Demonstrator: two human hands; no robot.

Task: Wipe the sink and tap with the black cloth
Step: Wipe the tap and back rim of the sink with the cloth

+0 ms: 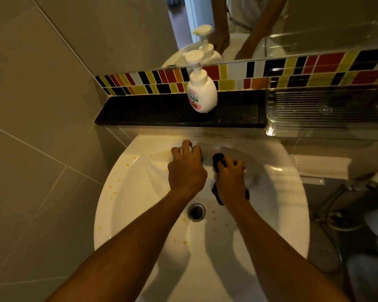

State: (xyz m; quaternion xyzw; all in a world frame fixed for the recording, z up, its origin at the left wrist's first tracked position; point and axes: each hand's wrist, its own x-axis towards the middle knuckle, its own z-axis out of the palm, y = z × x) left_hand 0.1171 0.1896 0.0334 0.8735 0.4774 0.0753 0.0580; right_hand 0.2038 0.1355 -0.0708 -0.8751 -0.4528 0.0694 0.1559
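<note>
Cloth (219, 161), soft, limp and light, sits bunched in my right hand (230, 182), gripped mid-wad against the sink (127, 199) just right of my left hand (187, 171), which clasps the hard, likely slick tap (190, 149) beneath it.

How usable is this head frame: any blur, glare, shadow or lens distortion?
Head view: warm, dim light; wide-angle bending curves the wall tiles and ledge. Motion blur smears the right hand, the cloth and the basin beside them; the left hand hides the tap. Arm shadows fall across the sink. Glare glints on the clear tray.
</note>
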